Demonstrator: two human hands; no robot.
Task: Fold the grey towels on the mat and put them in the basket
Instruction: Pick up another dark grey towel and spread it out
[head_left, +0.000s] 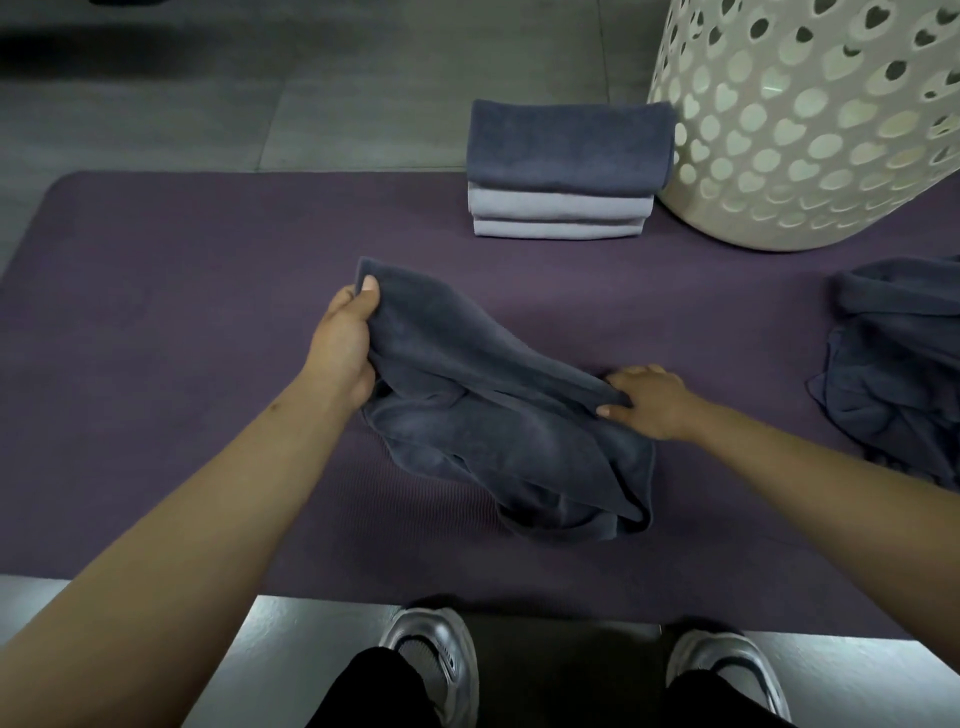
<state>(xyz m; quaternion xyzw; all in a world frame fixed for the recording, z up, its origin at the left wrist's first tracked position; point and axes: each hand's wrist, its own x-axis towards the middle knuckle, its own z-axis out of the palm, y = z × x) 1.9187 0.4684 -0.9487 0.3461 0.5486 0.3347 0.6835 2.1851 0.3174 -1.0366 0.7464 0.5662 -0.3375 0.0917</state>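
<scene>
Right now a dark grey towel (498, 415) lies rumpled at the centre of the frame on the purple mat (156, 322), and both hands are on it. The left hand (345, 343), left of centre, pinches one corner between thumb and curled fingers and holds it raised off the mat, so the cloth slopes down from that corner toward the lower right. The right hand (647, 400), just right of centre, grips another part of the same edge low against the mat, fingers curled round the fabric. Holding two points along one edge like this looks like the way to pull the towel flat before a fold is made; I judge it is still being spread, since the near part is bunched and doubled over itself. At upper centre a stack of folded towels (563, 171) sits at the far edge of the mat, a dark one on top of lighter grey ones, just beside the white perforated basket (810, 130) in the upper right, probably parked there so that it can go in with a short reach. None of it is in the basket yet as far as can be seen; the basket's inside is hidden. At the right edge a heap of unfolded dark towels (898, 358) waits on the mat. Two silver shoes (436, 654) show at the bottom.
</scene>
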